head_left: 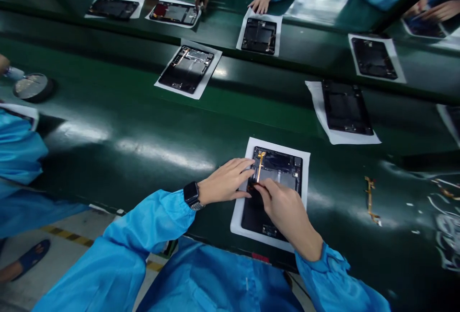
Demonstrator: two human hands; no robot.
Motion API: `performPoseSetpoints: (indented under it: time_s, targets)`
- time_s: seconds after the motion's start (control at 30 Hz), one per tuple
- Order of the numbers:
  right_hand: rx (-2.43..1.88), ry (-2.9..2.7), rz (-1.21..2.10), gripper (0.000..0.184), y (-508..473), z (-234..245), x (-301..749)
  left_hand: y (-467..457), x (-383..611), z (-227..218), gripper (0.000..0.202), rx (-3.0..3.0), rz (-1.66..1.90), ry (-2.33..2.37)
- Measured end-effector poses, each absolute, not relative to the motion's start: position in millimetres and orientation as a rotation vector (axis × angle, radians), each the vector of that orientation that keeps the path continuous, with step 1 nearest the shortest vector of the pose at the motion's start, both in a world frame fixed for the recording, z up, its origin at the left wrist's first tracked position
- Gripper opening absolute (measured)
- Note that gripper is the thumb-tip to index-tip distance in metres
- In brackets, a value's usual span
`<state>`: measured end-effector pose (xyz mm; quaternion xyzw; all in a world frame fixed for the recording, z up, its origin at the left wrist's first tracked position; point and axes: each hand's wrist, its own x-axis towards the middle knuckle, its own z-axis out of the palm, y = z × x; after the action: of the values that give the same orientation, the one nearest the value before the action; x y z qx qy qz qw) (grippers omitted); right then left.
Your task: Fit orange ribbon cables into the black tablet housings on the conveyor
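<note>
Right hand (289, 213) pinched the lower end of a gold flex cable (261, 164) along the left side of a black tablet shell (251, 211); the left hand (228, 180) spread loosely at that edge. The cable looked light, limp, easily creased, best held by its ends. White paper (237, 223) lay beneath.

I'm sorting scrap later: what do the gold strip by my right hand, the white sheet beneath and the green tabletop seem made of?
Gold strip: likely flexible plastic film, thin, shiny amber.
White sheet: matte, flat; paper or foam, unclear.
Green tabletop: perhaps rubber or laminate, with soft glossy reflections.
</note>
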<state>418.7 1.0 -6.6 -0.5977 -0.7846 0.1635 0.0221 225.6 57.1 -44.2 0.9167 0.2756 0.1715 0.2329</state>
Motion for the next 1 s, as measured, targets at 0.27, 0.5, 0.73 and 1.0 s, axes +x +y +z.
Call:
performPoseSetpoints:
  time_s: [0.27, 0.5, 0.73, 1.0]
  targets:
    - [-1.729, -2.242, 0.530, 0.020, -2, -18, 413, 57, 226, -45, 0.065, 2.535, 0.482, 0.763]
    - [-1.698, -1.980, 0.674, 0.018, -8, -17, 423, 56, 226, -45, 0.064, 2.539, 0.505, 0.769]
    - [-1.742, -2.192, 0.517, 0.021, -6, -19, 405, 57, 226, -46, 0.060, 2.543, 0.475, 0.767]
    - [-1.873, -2.273, 0.420, 0.017, -2, -16, 413, 56, 226, -44, 0.062, 2.537, 0.476, 0.792]
